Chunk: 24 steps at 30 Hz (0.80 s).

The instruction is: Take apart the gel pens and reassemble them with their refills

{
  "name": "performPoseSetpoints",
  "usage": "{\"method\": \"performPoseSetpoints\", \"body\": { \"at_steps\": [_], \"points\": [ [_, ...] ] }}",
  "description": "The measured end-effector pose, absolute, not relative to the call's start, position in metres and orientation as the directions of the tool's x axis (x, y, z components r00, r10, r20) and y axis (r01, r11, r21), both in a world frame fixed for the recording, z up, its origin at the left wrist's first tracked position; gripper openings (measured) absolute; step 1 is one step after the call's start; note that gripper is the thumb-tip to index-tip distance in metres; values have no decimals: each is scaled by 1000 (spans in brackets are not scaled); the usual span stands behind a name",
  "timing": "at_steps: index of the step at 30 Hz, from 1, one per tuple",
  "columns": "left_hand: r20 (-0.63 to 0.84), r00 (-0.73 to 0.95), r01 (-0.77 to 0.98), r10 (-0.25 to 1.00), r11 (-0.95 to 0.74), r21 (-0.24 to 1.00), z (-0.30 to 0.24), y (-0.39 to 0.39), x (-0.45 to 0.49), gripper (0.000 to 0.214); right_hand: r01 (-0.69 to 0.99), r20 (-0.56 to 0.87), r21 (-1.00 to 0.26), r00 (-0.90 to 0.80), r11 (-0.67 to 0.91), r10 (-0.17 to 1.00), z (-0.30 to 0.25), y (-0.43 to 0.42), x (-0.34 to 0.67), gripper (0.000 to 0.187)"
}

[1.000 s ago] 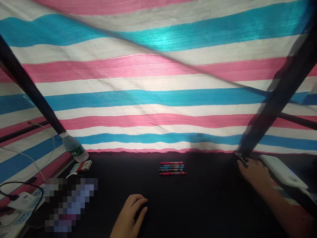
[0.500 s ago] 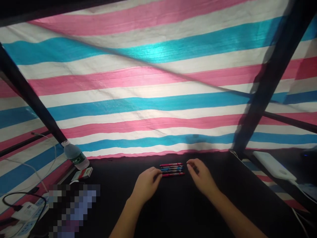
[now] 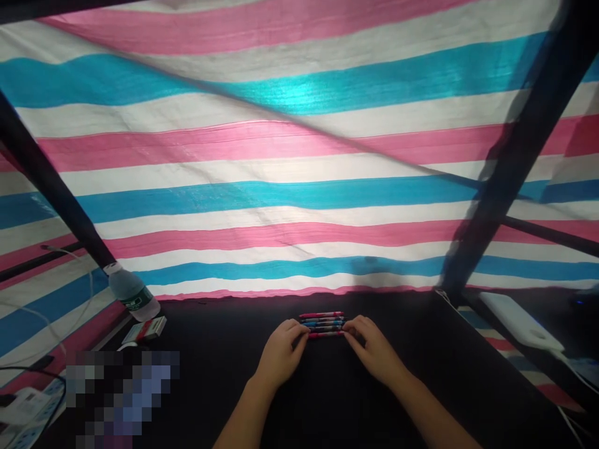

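A black tabletop fills the lower part of the frame, and behind it a striped tarp in pink, turquoise and white slopes up to the top edge. Two dark poles cross the tarp: the left pole runs down from the left edge toward the back of the table, and the right pole slants from the upper right down to the table's far right corner.

At the centre of the table, near the back edge, lies a row of pens with pink and blue barrels, side by side and running left to right. Both hands are there, one at each end of the row, close together with only the pens between them. The left hand's fingertips touch the row's left end, and the right hand's fingertips touch its right end. Whether they are actually gripping the pens, I cannot tell. The left hand and right hand both come in from the bottom of the frame.

Toward the left, a plastic water bottle lies tilted at the table's back corner, its cap by the foot of the left pole, with a small red-and-white box just below it. A pixelated patch hides whatever sits at the lower left, beside a white power strip. On the right, a white power bank rests beyond the table's edge, with a cable running from it.
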State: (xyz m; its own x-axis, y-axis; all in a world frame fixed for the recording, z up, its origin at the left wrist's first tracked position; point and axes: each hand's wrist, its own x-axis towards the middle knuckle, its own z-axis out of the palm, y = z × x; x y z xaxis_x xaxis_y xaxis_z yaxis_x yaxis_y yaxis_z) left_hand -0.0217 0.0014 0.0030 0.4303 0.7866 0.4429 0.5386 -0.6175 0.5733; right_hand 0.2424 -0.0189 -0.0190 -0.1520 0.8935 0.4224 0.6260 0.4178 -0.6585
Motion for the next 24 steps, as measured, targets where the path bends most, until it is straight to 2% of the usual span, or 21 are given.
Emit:
{"method": "performPoseSetpoints", "body": {
  "at_steps": [8,14,19,24],
  "points": [
    [414,433,572,801,-599,560,-1,1,-19,20,718,376,-589,-161,370,913,-30,-16,244,15],
    [301,421,676,856,-517,525,-9,5,-24,16,749,315,-572,-175,334,933,-33,-15,247,6],
    [298,451,637,841,-537,552,-6,4,-24,5,673,273,-652,-221,349,936,-22,-23,241,12],
    [360,431,518,827,-554,652,5,1,-21,7,425,199,-863,-208,272,958,-11,-29,234,27]
  ]
}}
